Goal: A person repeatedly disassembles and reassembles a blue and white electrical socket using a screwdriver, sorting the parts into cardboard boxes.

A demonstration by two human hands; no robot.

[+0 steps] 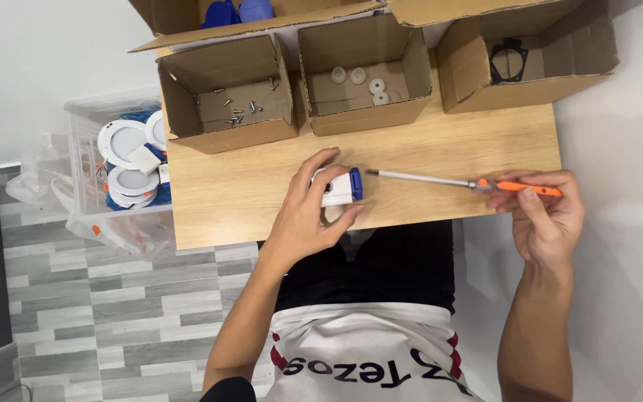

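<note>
At the far left, off the table, a clear plastic bin (83, 160) holds round white lamp discs (122, 141). On the pale wooden tabletop (247, 193), three open cardboard boxes stand along the far edge: the left box (180, 119) holds loose small metal screws (241, 110), the middle box (405, 71) white plastic rings (359, 78), and the right box (470, 82) a flat black frame (507, 63).

Near the table's front edge, the left hand (306, 216) curls its fingers closed around a small white block with a blue end cap (340, 187), the cap facing right.

Just right of the cap lies the tip of a screwdriver with a slim grey metal shaft and orange handle (448, 180). Its long axis runs left to right, nearly level, tip pointing left at the cap; whether they touch I cannot tell. The right hand (548, 216) pinches the handle, fingers closed, beyond the table's right edge.
</note>
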